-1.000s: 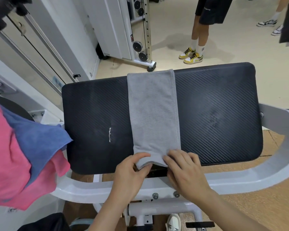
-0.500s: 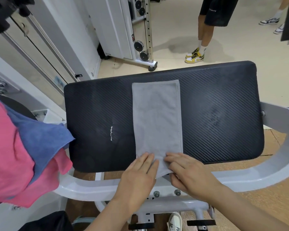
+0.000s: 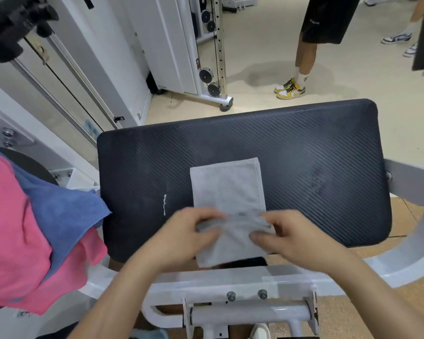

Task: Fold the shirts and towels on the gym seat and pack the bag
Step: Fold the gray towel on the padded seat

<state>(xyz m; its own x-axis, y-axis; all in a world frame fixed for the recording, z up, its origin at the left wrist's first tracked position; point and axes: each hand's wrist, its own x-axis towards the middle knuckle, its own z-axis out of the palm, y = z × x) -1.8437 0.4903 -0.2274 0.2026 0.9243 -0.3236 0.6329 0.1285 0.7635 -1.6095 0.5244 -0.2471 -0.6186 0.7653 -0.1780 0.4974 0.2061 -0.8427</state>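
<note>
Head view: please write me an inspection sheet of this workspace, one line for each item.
Surface: black gym seat on a white frame; white scratch left of the towel.
Job's things: grey towel lies on the seat, near end bunched, overhanging the near edge; blue cloth over pink cloth at the left; no bag seen.
Clutter: nothing seen.
Hands: left hand and right hand both grip the towel's bunched part.
Cables: black cable over pulleys on the machine behind.
Surroundings: a person in black shorts stands beyond the seat.

readable text: none | black shorts: white mark, too small | cable machine: red sticker, illegible
</note>
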